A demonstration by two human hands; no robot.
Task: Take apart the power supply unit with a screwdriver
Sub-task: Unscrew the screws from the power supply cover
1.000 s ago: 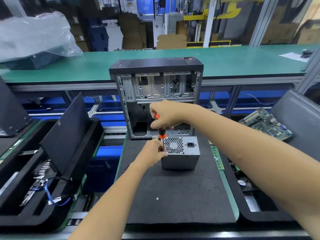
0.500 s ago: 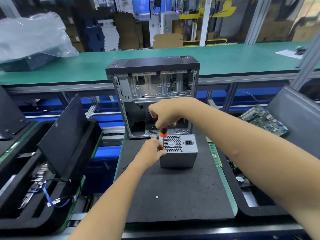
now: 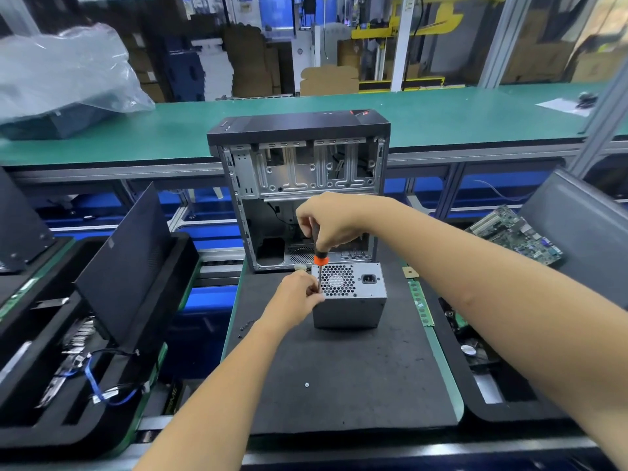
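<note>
A grey metal power supply unit [image 3: 353, 302] stands on the black foam mat [image 3: 339, 375], its fan grille and power socket facing up. My right hand [image 3: 331, 222] grips the black and orange handle of a screwdriver [image 3: 320, 260], held upright with its shaft pointing down at the unit's top left edge. My left hand [image 3: 299, 295] grips the unit's left side, its fingers curled next to the shaft's tip. The tip itself is hidden behind those fingers.
An open computer case [image 3: 300, 185] stands just behind the unit. A loose screw [image 3: 307, 384] lies on the mat in front, more small screws [image 3: 245, 327] at its left edge. Black foam trays [image 3: 102, 334] with parts flank the left, a motherboard [image 3: 515, 234] and RAM stick [image 3: 421, 305] the right.
My right hand and the screwdriver have kept their place over the unit's top left edge, the handle turning slightly. My left hand stays on the unit. The view shifted a little.
</note>
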